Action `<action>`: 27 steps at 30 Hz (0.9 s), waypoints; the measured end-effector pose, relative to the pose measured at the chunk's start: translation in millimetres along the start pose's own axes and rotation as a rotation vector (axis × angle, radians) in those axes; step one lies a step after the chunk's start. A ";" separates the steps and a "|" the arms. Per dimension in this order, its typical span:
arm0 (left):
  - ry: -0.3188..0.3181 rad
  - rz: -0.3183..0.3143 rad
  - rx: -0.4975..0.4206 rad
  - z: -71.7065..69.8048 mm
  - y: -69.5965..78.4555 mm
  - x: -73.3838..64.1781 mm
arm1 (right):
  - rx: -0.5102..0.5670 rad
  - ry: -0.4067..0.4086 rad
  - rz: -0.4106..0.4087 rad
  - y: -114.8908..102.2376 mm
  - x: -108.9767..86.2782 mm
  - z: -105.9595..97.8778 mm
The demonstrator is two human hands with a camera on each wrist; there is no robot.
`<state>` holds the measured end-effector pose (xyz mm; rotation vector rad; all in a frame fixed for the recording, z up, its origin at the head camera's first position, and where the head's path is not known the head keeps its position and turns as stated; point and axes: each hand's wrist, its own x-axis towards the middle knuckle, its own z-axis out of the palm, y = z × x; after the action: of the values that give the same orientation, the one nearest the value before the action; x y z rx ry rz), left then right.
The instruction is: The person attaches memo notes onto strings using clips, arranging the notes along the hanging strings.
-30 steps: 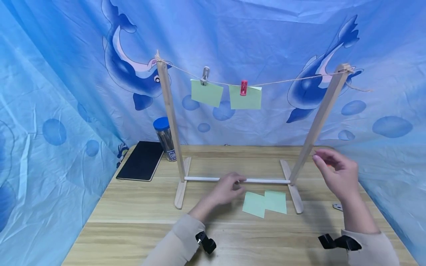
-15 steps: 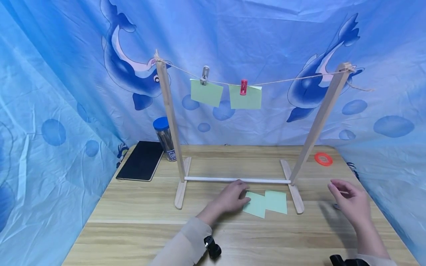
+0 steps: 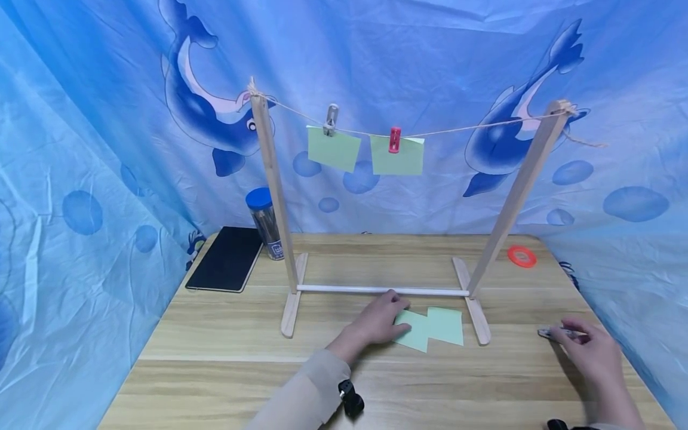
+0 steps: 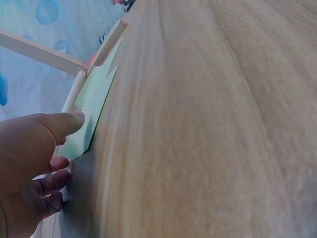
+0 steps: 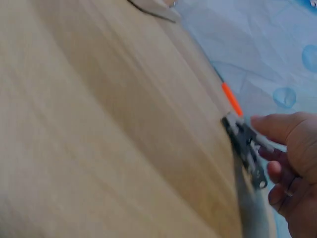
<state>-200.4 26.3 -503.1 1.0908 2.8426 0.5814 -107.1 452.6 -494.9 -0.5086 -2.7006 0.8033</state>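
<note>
Two pale green paper notes lie on the wooden table; the left note [image 3: 416, 339] meets the right note [image 3: 447, 326] along its side. My left hand [image 3: 376, 319] reaches over the left note, its thumb extended across the paper and the other fingers by its left edge. At the table's right side my right hand [image 3: 595, 353] has thumb and fingers around the handle end of a grey clothespin [image 5: 243, 145], which lies low at the tabletop. On the string [image 3: 457, 129], a grey clothespin [image 3: 330, 120] and a red clothespin [image 3: 395, 141] hold two more green notes.
A wooden frame [image 3: 500, 224] with a white crossbar [image 3: 344, 289] carries the string. Behind its left post stands a blue-lidded jar [image 3: 260, 199], near a black notebook [image 3: 226, 258]. An orange ring [image 3: 521, 256] lies back right, and a dolphin-print curtain [image 3: 419, 60] hangs behind.
My left hand has moved right, its thumb coming over the left note. My right hand has come down and toward me from beside the right post to the grey clothespin, uncovering the orange ring.
</note>
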 end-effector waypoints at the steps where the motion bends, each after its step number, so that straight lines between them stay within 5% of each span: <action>1: 0.000 0.008 0.016 0.2 -0.2 0.2 | -0.017 -0.014 0.003 2.6 0.6 0.0; 6: 0.018 0.035 0.041 0.4 -2.6 0.3 | -0.060 -0.052 -0.034 11.4 5.0 2.4; 18: 0.131 -0.016 -0.096 4.4 -8.3 0.0 | -0.085 -0.047 -0.075 22.8 2.8 0.3; 23: 0.207 -0.043 -0.221 6.2 -11.4 1.1 | -0.075 -0.067 -0.069 23.3 0.4 -1.1; 27: 0.279 -0.093 -0.415 6.9 -12.4 2.3 | -0.061 -0.061 -0.061 23.8 -2.6 -1.4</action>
<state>-208.9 21.6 -513.8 0.8556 2.7720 1.3325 -98.3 470.9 -507.6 -0.4190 -2.7893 0.7339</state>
